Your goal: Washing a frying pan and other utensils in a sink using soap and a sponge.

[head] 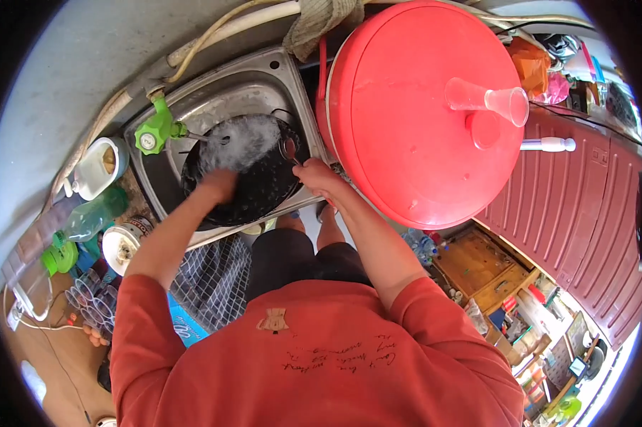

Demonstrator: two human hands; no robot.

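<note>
In the steel sink [155, 184] stands a large round black basin [262, 200] with bubbly water in it. Water runs into it from the spout of a green-handled tap [158, 131]. My left hand [219, 187], blurred by motion, is over the near left part of the basin; its fingers cannot be made out. At the basin's right rim my right hand [315, 175] grips the handle of a metal spoon [289, 148], whose bowl points away from me over the basin.
Right of the sink rises a big red lidded barrel [422, 176], with a clear plastic funnel-shaped piece [486, 100] on its lid. Left of the sink are a white plastic container [99, 168], a green plastic bottle [91, 213] and an open tin [122, 248]. Pipes [235, 29] run along the wall.
</note>
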